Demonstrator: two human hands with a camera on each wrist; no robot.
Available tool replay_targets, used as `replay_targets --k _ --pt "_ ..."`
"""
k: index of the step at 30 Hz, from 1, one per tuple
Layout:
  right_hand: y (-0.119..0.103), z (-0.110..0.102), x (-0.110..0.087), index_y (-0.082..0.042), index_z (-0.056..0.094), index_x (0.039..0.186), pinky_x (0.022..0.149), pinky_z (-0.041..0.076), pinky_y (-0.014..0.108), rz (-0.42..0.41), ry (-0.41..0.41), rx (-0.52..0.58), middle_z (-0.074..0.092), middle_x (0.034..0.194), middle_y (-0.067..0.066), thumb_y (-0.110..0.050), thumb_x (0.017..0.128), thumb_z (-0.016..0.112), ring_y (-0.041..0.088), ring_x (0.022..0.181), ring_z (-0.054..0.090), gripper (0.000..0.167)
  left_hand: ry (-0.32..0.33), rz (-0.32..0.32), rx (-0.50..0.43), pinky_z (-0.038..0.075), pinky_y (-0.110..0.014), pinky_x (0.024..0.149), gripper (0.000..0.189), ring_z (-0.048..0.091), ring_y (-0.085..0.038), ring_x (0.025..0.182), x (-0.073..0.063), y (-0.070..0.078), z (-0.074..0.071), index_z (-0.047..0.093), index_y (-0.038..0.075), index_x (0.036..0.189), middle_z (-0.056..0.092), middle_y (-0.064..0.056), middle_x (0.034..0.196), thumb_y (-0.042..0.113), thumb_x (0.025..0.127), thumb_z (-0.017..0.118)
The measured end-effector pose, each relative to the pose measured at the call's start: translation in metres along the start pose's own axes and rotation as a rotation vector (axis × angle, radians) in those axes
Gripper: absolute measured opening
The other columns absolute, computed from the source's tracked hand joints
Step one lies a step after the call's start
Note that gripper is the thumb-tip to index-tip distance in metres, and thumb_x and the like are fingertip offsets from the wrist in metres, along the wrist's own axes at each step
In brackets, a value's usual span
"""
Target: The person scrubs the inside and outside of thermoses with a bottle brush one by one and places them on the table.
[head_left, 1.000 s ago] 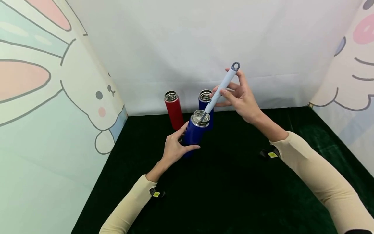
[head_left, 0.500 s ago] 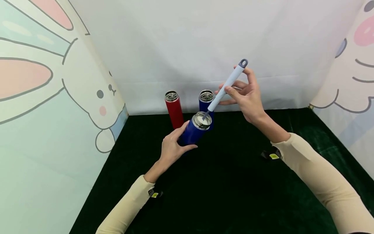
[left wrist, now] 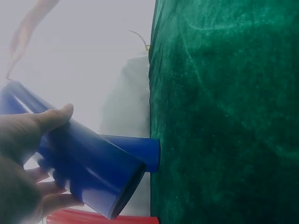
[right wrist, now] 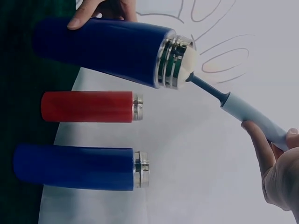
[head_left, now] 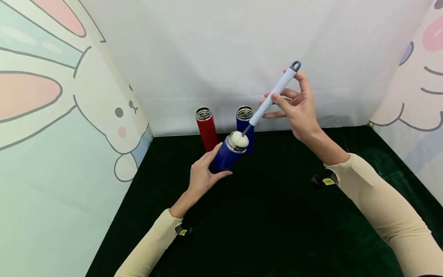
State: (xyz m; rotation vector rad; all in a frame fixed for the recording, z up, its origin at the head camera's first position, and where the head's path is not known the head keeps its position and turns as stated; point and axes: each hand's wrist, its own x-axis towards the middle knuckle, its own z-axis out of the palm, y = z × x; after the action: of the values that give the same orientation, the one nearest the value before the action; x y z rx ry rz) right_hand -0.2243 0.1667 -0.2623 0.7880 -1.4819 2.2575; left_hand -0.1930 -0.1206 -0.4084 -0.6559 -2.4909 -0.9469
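The tilted blue bottle [head_left: 225, 157] is gripped by the left hand [head_left: 202, 174]; the brush [head_left: 282, 84] is pinched by the right hand [head_left: 300, 115], its white head [head_left: 238, 137] partly inside the mouth [right wrist: 174, 63]. Scrubbing seems the step; brush and bottle need to be aligned.

Beyond the left hand [head_left: 202, 176], a red bottle [head_left: 207, 134] stands on the cloth [head_left: 277, 223], its mouth open and its metal neck bare. A second blue bottle [right wrist: 74, 168], also uncapped, stands to the right of it, below and left of the right hand [head_left: 300, 114]. The dark green cloth spreads under both hands; a white sheet [head_left: 194, 57] rises behind them. Well left of the left hand is a rabbit drawing [head_left: 98, 104]; well right of the right hand, another drawing [head_left: 403, 92] has a pink patch.
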Motion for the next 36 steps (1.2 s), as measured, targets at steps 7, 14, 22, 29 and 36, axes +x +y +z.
replay_targets --k 7,14,22,29,36 --pt "-0.008 -0.001 0.003 -0.011 0.041 0.144 0.065 0.061 0.049 0.015 -0.044 0.071 0.076 0.098 0.018 0.012 0.096 0.058 0.034 0.089 0.078 0.056 -0.064 0.019 -0.072 0.055 -0.051 0.101 0.098 0.064 -0.031 0.126 0.004 -0.003 -0.006 0.041 0.030 0.157 0.066 -0.013 0.137 0.033 0.074 0.093" --pt "-0.004 -0.011 0.006 -0.013 0.042 0.139 0.064 0.062 0.048 0.020 -0.070 -0.008 0.076 0.099 0.014 0.014 0.096 0.055 0.031 0.089 0.078 0.052 -0.081 0.013 -0.124 0.059 -0.047 0.093 0.095 0.069 -0.030 0.120 0.009 -0.001 -0.009 0.048 0.028 0.153 0.066 -0.010 0.139 0.032 0.071 0.095" --pt "0.007 -0.012 0.003 -0.017 0.045 0.134 0.066 0.062 0.050 -0.006 -0.107 -0.010 0.075 0.098 0.016 0.014 0.096 0.055 0.033 0.091 0.077 0.050 -0.035 -0.051 -0.135 0.059 -0.050 0.093 0.092 0.071 -0.031 0.115 0.012 -0.001 -0.002 0.054 0.028 0.149 0.069 -0.012 0.134 0.028 0.068 0.097" --pt "0.023 -0.017 0.000 -0.014 0.044 0.136 0.067 0.063 0.047 0.023 -0.087 -0.016 0.076 0.097 0.017 0.014 0.097 0.053 0.029 0.089 0.078 0.049 -0.049 -0.095 -0.137 0.058 -0.051 0.096 0.092 0.070 -0.032 0.117 0.010 -0.003 0.004 0.053 0.029 0.150 0.069 -0.013 0.134 0.031 0.069 0.096" --pt "0.029 -0.016 -0.001 -0.013 0.041 0.136 0.069 0.063 0.045 0.033 -0.121 -0.020 0.077 0.099 0.012 0.014 0.098 0.051 0.027 0.091 0.078 0.048 -0.035 -0.111 -0.143 0.058 -0.050 0.096 0.092 0.070 -0.032 0.118 0.010 -0.005 0.008 0.054 0.030 0.149 0.069 -0.013 0.135 0.029 0.068 0.097"
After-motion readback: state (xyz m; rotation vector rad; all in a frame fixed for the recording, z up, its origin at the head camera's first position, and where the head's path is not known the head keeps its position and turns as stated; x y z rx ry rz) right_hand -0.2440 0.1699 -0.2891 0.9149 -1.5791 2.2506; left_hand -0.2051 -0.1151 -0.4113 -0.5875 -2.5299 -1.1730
